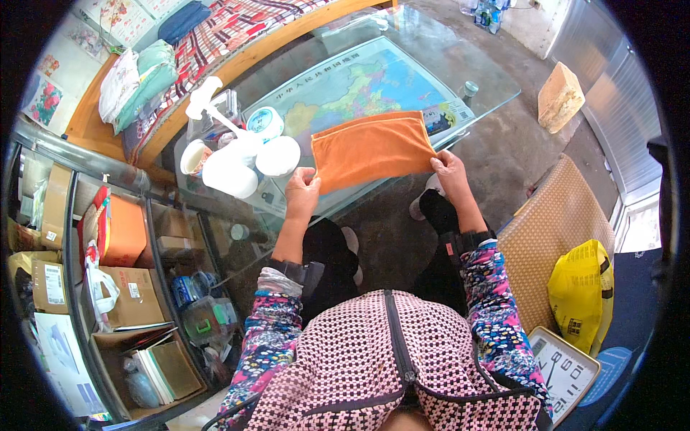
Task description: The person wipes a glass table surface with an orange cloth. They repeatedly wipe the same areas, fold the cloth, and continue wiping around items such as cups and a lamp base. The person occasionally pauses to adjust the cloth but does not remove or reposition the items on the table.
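Note:
An orange cloth towel (372, 148) is stretched out flat between my two hands, over the near edge of a glass table (474, 64). My left hand (303, 188) pinches its near left corner between thumb and fingers. At the near right corner, my right hand (448, 166) grips the edge the same way. The towel's far edge lies over the lower part of a colourful map (356, 91) on the table. Left of the towel stand a white desk lamp (232, 167), a round tub with a blue lid (265, 124) and a paper cup (195, 157).
Left of me, a shelf unit holds cardboard boxes (135, 293) and an orange box (126, 226). A bed (248, 27) stands beyond the table. On my right are a woven mat (560, 215), a yellow plastic bag (582, 293), a clock (563, 372) and a pale block (560, 97).

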Available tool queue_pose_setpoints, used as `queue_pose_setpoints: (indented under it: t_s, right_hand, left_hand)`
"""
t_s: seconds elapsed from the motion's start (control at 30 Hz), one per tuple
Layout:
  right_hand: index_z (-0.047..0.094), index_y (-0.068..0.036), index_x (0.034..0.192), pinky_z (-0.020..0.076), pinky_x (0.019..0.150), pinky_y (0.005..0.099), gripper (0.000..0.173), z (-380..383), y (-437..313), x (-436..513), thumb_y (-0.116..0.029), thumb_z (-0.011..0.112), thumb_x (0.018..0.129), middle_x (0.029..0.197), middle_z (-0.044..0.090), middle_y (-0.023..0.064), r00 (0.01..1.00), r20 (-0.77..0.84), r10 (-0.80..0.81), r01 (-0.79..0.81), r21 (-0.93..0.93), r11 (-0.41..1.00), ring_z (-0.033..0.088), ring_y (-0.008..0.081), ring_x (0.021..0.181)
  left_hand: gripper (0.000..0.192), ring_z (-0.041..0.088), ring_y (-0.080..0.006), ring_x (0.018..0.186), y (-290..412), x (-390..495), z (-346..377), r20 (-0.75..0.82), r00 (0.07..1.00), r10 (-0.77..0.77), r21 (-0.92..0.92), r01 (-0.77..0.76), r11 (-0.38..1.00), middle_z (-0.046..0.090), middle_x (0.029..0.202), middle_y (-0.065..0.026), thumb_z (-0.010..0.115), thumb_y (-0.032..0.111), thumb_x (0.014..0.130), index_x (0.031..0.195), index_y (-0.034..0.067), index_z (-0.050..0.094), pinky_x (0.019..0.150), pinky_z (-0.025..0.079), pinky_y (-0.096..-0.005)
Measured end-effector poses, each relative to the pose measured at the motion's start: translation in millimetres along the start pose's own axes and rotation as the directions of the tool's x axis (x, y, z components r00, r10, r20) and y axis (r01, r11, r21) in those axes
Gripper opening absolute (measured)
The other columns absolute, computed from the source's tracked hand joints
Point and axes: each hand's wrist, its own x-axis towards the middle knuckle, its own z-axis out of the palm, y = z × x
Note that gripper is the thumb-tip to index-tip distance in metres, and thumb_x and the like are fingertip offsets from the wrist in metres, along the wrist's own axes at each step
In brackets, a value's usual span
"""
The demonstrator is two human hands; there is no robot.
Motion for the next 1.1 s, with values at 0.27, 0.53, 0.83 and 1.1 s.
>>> queue_pose_setpoints:
  t_s: [0.27,0.53,0.83,1.1]
  right_hand:
    - [0.07,0.004,0.103,0.0538,0.077,0.0334,0.027,13.0,30.7,-3.2,-0.021,0.071,0.094,0.089,0.073,0.0098,0.992,-0.069,0.102,-0.102,0.001,0.995,0.067,0.0177,0.081]
    - [0.07,0.002,0.094,0.0499,0.069,0.033,0.027,9.8,13.2,-0.4,-0.025,0.073,0.092,0.082,0.068,0.0061,0.987,0.007,0.16,-0.159,-0.059,0.985,0.063,0.0148,0.073]
    - [0.066,-0.005,0.113,0.0427,0.059,0.0234,0.02,6.3,-50.1,-20.0,-0.011,0.065,0.094,0.081,0.06,-0.0025,0.972,-0.001,0.235,-0.225,0.288,0.931,0.053,0.0056,0.065]
    - [0.066,0.001,0.13,0.0441,0.06,0.0257,0.044,5.4,-130.5,57.1,-0.008,0.058,0.087,0.094,0.068,0.0045,0.984,0.138,0.114,-0.132,0.122,0.984,0.055,0.0085,0.07]
  left_hand:
    - [0.032,0.072,-0.0272,0.089,-10.2,-14.3,-3.0,-0.093,0.995,0.03,0.082,-0.023,0.996,0.074,0.098,-0.0148,0.076,0.017,0.088,0.113,0.0,0.066,0.081,0.057,-0.0401]
    - [0.034,0.069,-0.0385,0.104,34.5,-5.2,3.4,-0.001,0.977,-0.212,0.427,0.193,0.883,0.074,0.108,-0.0177,0.072,0.029,0.088,0.112,0.005,0.067,0.091,0.054,-0.0463]
    - [0.025,0.07,-0.0284,0.096,12.5,-8.4,0.2,0.149,0.972,-0.183,-0.081,0.197,0.977,0.069,0.101,-0.0132,0.07,0.015,0.086,0.107,0.004,0.063,0.082,0.057,-0.0421]
    - [0.044,0.07,-0.023,0.102,27.9,34.2,-25.7,0.403,0.906,-0.131,-0.787,0.416,0.456,0.067,0.116,-0.0135,0.056,-0.008,0.091,0.134,0.005,0.055,0.08,0.061,-0.0324]
